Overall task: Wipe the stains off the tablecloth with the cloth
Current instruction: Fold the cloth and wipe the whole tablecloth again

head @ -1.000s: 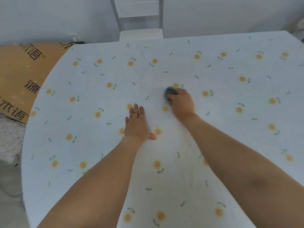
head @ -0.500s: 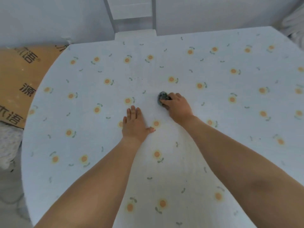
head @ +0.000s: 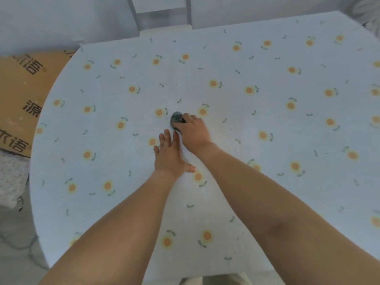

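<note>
- Clearly the right hand is mid-wipe: its fingers curl over a small dark cloth and press it onto the tablecloth, near the middle of the desk
- Only a dark bunched edge of the cloth shows past the fingertips, on their far-left side, between two printed orange flowers
- Bunched into a wad, it has no plain long axis and points no clear way; the wrist angles toward the far left, so strokes likely run along that line
- The left hand lies flat just beside the right, fingers straight and together, thumb out to the side, holding nothing; I judge it pins the tablecloth so the fabric does not drag or wrinkle under the rubbing
- Tiny dark specks dot the tablecloth right of the hands, likely stains not yet wiped
</note>
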`<act>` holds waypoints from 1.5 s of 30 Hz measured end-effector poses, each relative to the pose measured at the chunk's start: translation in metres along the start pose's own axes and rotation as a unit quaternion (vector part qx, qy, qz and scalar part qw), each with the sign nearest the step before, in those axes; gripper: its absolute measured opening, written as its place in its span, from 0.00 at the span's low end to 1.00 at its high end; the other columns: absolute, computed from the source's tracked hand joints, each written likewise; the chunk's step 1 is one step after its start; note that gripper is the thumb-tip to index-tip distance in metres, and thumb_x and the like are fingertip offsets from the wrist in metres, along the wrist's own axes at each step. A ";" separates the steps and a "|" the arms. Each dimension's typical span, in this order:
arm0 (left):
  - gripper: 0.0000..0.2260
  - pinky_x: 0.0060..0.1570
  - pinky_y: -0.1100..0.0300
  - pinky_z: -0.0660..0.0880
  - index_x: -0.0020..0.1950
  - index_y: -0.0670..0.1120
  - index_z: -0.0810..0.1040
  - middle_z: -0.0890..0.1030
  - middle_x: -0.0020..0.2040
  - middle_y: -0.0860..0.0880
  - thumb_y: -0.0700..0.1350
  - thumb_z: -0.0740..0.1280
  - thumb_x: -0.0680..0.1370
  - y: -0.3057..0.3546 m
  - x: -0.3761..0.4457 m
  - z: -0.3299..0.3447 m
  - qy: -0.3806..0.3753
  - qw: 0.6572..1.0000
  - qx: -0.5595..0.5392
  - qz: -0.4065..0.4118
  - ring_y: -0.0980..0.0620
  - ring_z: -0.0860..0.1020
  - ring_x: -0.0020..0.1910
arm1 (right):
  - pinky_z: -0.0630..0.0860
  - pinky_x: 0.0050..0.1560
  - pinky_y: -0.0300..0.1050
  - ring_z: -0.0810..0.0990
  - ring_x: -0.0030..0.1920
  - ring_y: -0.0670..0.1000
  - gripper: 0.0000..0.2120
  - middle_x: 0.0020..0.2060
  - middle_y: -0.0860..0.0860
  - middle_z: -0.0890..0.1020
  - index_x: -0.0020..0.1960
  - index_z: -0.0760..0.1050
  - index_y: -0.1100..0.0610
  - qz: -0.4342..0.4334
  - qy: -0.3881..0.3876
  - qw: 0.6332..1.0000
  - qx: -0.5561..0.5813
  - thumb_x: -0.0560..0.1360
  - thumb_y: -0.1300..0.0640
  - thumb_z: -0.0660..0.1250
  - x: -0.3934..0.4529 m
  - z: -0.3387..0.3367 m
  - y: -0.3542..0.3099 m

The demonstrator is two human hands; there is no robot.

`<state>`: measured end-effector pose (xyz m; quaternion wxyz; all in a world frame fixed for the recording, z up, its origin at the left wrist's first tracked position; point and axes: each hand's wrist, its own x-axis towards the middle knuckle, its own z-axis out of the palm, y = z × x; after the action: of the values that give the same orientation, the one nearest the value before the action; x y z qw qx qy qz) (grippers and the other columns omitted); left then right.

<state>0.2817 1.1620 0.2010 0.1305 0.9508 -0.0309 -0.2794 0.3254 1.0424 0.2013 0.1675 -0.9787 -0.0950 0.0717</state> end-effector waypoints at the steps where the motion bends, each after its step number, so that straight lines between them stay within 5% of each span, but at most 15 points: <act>1: 0.64 0.77 0.42 0.40 0.81 0.47 0.37 0.34 0.80 0.45 0.62 0.79 0.63 0.000 0.000 0.000 -0.004 1.000 -0.001 0.000 0.46 0.34 0.79 | 0.68 0.56 0.51 0.74 0.56 0.58 0.19 0.58 0.54 0.76 0.63 0.77 0.48 -0.008 0.017 1.000 -0.020 0.75 0.60 0.62 -0.007 -0.003 0.016; 6: 0.64 0.76 0.42 0.40 0.81 0.46 0.37 0.34 0.80 0.45 0.61 0.80 0.62 0.000 0.002 0.001 -0.004 1.000 -0.003 -0.002 0.45 0.33 0.79 | 0.67 0.54 0.53 0.74 0.53 0.62 0.17 0.53 0.60 0.77 0.60 0.79 0.56 0.312 0.169 0.934 -0.035 0.75 0.61 0.58 -0.078 -0.035 0.147; 9: 0.65 0.76 0.41 0.40 0.81 0.46 0.37 0.34 0.80 0.44 0.60 0.81 0.62 0.001 0.002 0.001 -0.007 1.000 0.002 -0.003 0.44 0.34 0.79 | 0.68 0.55 0.51 0.74 0.54 0.61 0.16 0.55 0.59 0.76 0.58 0.79 0.58 0.432 0.198 0.880 -0.009 0.75 0.63 0.58 -0.080 -0.040 0.149; 12: 0.65 0.76 0.41 0.41 0.81 0.45 0.37 0.34 0.80 0.43 0.62 0.80 0.62 0.001 0.002 -0.001 -0.008 1.000 0.007 -0.002 0.43 0.34 0.79 | 0.69 0.51 0.41 0.77 0.52 0.58 0.14 0.51 0.51 0.78 0.56 0.80 0.57 0.322 0.184 0.928 0.039 0.75 0.63 0.60 -0.043 -0.019 0.080; 14: 0.64 0.76 0.41 0.42 0.81 0.45 0.37 0.35 0.80 0.43 0.63 0.79 0.63 0.000 0.001 -0.002 -0.005 1.000 0.006 0.003 0.44 0.35 0.79 | 0.70 0.54 0.45 0.77 0.52 0.58 0.17 0.55 0.54 0.77 0.59 0.79 0.54 0.176 0.096 0.979 0.022 0.74 0.63 0.61 -0.024 0.001 0.019; 18: 0.59 0.78 0.44 0.45 0.81 0.41 0.40 0.40 0.81 0.42 0.66 0.75 0.68 0.001 -0.017 0.003 0.017 0.999 0.034 -0.008 0.43 0.40 0.80 | 0.69 0.54 0.50 0.75 0.54 0.58 0.18 0.59 0.55 0.75 0.65 0.76 0.51 0.021 0.001 1.000 -0.020 0.77 0.59 0.60 -0.047 0.001 -0.002; 20: 0.58 0.78 0.43 0.45 0.81 0.41 0.41 0.41 0.81 0.41 0.67 0.73 0.68 0.004 -0.027 0.006 0.013 0.998 0.066 -0.014 0.42 0.41 0.80 | 0.68 0.53 0.51 0.75 0.52 0.61 0.19 0.56 0.57 0.76 0.65 0.77 0.53 0.075 0.046 0.995 -0.037 0.76 0.62 0.60 -0.075 -0.006 0.046; 23: 0.65 0.77 0.43 0.44 0.81 0.42 0.39 0.38 0.81 0.42 0.65 0.78 0.62 0.002 -0.042 0.016 -0.022 0.997 0.068 -0.010 0.42 0.38 0.80 | 0.69 0.53 0.53 0.76 0.51 0.63 0.16 0.54 0.61 0.76 0.61 0.77 0.57 0.294 0.131 0.945 -0.050 0.76 0.62 0.58 -0.123 -0.024 0.132; 26: 0.67 0.77 0.42 0.44 0.81 0.43 0.37 0.35 0.80 0.43 0.60 0.82 0.60 -0.006 -0.050 0.025 -0.028 0.999 0.038 0.000 0.44 0.35 0.79 | 0.70 0.54 0.52 0.77 0.50 0.62 0.15 0.58 0.60 0.75 0.59 0.77 0.58 0.405 0.174 0.898 -0.017 0.76 0.63 0.58 -0.123 -0.026 0.135; 29: 0.67 0.76 0.42 0.43 0.81 0.43 0.37 0.35 0.80 0.43 0.60 0.82 0.60 -0.007 -0.050 0.027 -0.017 0.999 0.028 0.005 0.44 0.35 0.79 | 0.73 0.52 0.46 0.79 0.50 0.59 0.14 0.59 0.56 0.75 0.57 0.78 0.56 0.338 0.183 0.922 0.040 0.74 0.64 0.61 -0.084 -0.007 0.079; 32: 0.66 0.77 0.43 0.42 0.81 0.44 0.37 0.36 0.81 0.44 0.61 0.81 0.60 -0.009 -0.051 0.027 -0.013 1.000 0.026 0.004 0.45 0.35 0.79 | 0.73 0.56 0.49 0.78 0.53 0.59 0.17 0.61 0.55 0.74 0.61 0.78 0.52 0.132 0.067 0.989 0.018 0.74 0.63 0.62 -0.056 0.018 0.001; 35: 0.67 0.76 0.43 0.43 0.81 0.45 0.37 0.35 0.81 0.44 0.61 0.82 0.60 -0.005 -0.051 0.024 -0.019 0.999 0.027 0.002 0.45 0.36 0.79 | 0.69 0.58 0.50 0.74 0.57 0.57 0.21 0.61 0.54 0.73 0.68 0.73 0.48 -0.032 -0.018 0.999 -0.035 0.76 0.60 0.61 -0.066 0.016 -0.006; 37: 0.67 0.77 0.43 0.44 0.81 0.44 0.37 0.36 0.81 0.43 0.60 0.82 0.60 -0.003 -0.049 0.023 -0.023 0.999 0.039 0.000 0.44 0.36 0.79 | 0.67 0.57 0.52 0.74 0.56 0.59 0.20 0.60 0.55 0.74 0.69 0.72 0.49 0.010 0.029 0.997 -0.073 0.77 0.59 0.60 -0.081 0.007 0.039; 42: 0.67 0.76 0.41 0.46 0.81 0.43 0.39 0.37 0.81 0.42 0.59 0.83 0.59 -0.001 -0.046 0.025 -0.014 0.999 0.050 -0.002 0.42 0.37 0.79 | 0.68 0.55 0.54 0.74 0.54 0.62 0.20 0.59 0.60 0.73 0.63 0.73 0.58 0.341 0.153 0.926 -0.043 0.73 0.66 0.56 -0.073 -0.019 0.125; 45: 0.67 0.76 0.41 0.46 0.81 0.43 0.39 0.38 0.81 0.42 0.60 0.83 0.58 -0.003 -0.047 0.025 -0.013 0.999 0.045 -0.003 0.42 0.37 0.80 | 0.72 0.54 0.53 0.76 0.52 0.62 0.24 0.61 0.58 0.73 0.65 0.72 0.56 0.295 0.149 0.944 -0.003 0.71 0.68 0.57 -0.041 -0.008 0.069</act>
<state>0.2290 1.1648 0.2045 0.0862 0.9522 -0.0422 -0.2901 0.2979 0.9670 0.1896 0.1484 -0.9628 0.2239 -0.0294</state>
